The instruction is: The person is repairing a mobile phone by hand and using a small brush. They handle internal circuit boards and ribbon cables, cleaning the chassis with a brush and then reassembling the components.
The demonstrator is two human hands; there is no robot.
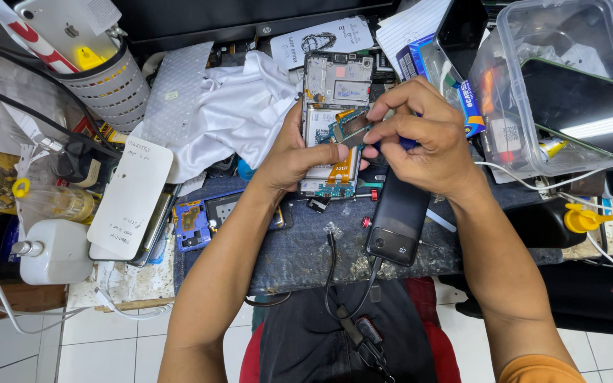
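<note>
- Right hand (420, 145) pinches a blue-handled tool (400, 143) between thumb and fingers, tip laid on the small circuit board (349, 128) inside the opened phone (335, 124).
- Left hand (294, 157) clasps the phone's left edge, thumb pressed across its lower half near the orange flex cable (342, 172).
- Phone lies back-open on the dark work mat (306, 248), toward the bench's far middle, between both hands.
- Long axis runs near-to-far; camera end points to the far edge.
- White cloth (239, 106) just left of the phone; black power bank (397, 220) near the mat's front edge; clear plastic tub (569, 85) at the far right corner.
</note>
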